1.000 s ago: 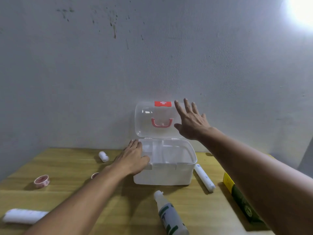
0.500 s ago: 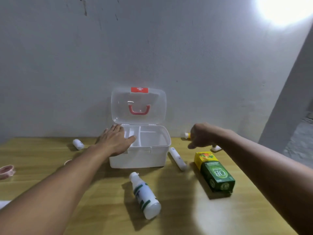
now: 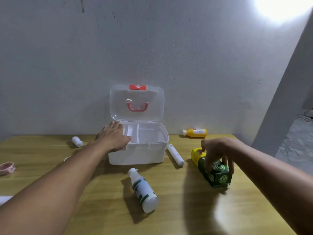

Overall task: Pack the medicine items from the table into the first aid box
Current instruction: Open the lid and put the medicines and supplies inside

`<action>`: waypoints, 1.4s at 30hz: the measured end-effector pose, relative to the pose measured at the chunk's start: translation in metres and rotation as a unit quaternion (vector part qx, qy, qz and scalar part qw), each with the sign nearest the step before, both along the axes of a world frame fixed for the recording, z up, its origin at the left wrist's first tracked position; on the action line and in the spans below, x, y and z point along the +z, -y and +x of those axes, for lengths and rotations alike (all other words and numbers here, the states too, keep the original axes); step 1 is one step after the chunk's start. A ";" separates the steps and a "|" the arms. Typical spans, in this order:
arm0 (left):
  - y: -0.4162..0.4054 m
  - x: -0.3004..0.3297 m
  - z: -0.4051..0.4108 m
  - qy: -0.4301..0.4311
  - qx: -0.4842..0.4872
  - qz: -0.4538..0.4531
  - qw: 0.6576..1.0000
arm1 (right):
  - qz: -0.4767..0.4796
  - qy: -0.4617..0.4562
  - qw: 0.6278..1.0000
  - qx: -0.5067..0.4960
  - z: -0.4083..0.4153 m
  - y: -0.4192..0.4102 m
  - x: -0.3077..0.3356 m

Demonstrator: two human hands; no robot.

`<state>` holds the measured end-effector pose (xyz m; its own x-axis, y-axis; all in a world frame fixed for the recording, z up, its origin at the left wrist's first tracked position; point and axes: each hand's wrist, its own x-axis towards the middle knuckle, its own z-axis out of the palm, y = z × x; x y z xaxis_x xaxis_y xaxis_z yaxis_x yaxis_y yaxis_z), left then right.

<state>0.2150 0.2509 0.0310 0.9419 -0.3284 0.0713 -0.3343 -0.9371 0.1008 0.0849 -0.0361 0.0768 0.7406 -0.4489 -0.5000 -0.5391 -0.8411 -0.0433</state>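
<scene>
The first aid box stood at the back edge of the desk, its clear lid swung up against the wall, and the compartments that showed inside looked bare, so packing had hardly begun. The left hand lay flat and spread on the box's left rim, holding nothing, seemingly to steady it. The right hand had its fingers curled down around the green and yellow carton near the desk's right edge; the carton seemed to rest on the desk, though I could not tell for certain that it had not begun to lift. Everything else was still out: a white bottle lying in front of the box, a white tube just beside its right wall, a yellow bottle at the back edge, a small white bottle to the left, and a pink tape roll at the left edge. Judging by this, nearly all the task remained.
</scene>
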 end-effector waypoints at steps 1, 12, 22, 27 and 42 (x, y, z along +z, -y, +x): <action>0.000 0.000 0.000 0.000 0.000 -0.001 1.000 | -0.013 0.019 1.000 0.011 0.000 -0.002 0.004; 0.000 -0.001 0.002 -0.009 -0.001 -0.014 1.000 | -0.182 0.294 0.904 0.251 0.042 -0.066 0.072; -0.001 -0.007 0.009 -0.001 -0.007 -0.022 1.000 | -0.209 0.228 0.889 0.339 0.086 -0.119 0.043; -0.001 -0.008 0.010 0.003 -0.009 -0.021 1.000 | -0.207 0.227 0.887 0.345 0.099 -0.114 0.037; -0.001 -0.010 0.008 0.002 -0.008 -0.015 1.000 | -0.063 0.264 0.904 0.331 0.113 -0.106 -0.007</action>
<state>0.2225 0.2519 0.0210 0.9361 -0.3414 0.0845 -0.3500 -0.9280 0.1280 0.1974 0.0697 0.0698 0.9880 0.1520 0.0265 0.1528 -0.9878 -0.0298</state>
